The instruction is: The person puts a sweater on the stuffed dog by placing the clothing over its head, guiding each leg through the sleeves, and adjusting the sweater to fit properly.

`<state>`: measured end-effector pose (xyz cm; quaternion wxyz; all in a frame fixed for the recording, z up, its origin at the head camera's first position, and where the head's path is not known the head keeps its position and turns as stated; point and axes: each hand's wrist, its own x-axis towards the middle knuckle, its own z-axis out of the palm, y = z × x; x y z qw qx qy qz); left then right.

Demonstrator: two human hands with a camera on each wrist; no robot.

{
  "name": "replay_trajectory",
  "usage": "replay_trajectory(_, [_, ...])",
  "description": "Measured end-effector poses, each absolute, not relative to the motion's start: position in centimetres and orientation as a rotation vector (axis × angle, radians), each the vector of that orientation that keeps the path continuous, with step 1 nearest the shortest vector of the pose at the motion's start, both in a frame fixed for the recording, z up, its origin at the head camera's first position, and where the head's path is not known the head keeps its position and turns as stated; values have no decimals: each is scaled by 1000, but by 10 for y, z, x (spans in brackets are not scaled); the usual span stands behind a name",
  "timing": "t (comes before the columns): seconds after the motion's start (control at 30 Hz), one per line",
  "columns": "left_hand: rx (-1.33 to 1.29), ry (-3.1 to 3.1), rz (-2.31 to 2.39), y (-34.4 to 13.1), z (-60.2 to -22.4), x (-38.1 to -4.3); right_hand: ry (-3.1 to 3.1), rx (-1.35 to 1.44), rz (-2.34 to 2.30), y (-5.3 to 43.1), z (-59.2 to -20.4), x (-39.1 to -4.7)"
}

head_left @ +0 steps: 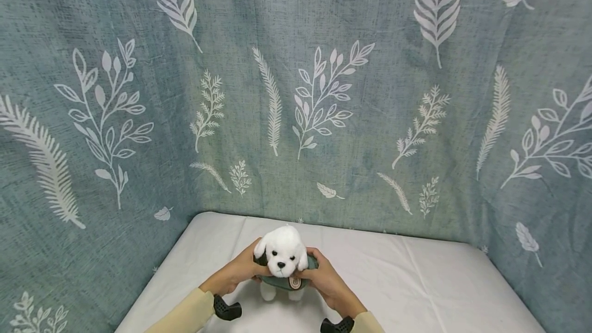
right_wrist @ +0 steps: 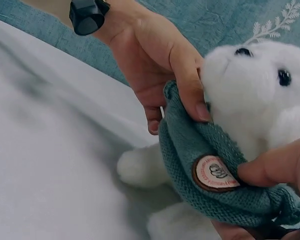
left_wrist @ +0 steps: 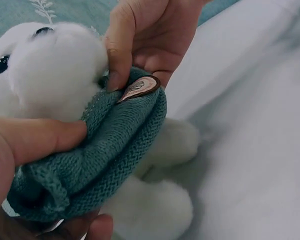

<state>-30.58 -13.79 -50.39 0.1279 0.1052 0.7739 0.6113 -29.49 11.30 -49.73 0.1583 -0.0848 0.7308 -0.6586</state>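
Observation:
A white plush dog (head_left: 283, 246) faces me near the middle of the white surface, with black eyes and nose. Round its neck and chest sits a teal knitted sweater (left_wrist: 115, 150), bunched into folds, with an oval patch (right_wrist: 215, 173) on its front. My left hand (head_left: 241, 270) grips the sweater at the dog's side, thumb on the collar edge below the chin. On the other side my right hand (head_left: 326, 277) pinches the knit, its thumb near the patch. The dog's white front legs (left_wrist: 172, 142) stick out below the sweater. Both hands' other fingers are partly hidden behind the fabric.
The white cloth-covered surface (head_left: 416, 281) spreads around the dog, with light creases. Blue-green leaf-print curtains (head_left: 277, 117) hang behind it and at both sides. Black camera mounts (head_left: 226, 308) sit on both wrists.

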Motion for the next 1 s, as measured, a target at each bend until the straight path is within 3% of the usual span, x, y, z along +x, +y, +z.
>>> replay_trajectory(1.0, [335,2269,1749,-147,-516,-309,2427,-443,-1653,113,-507,-298])
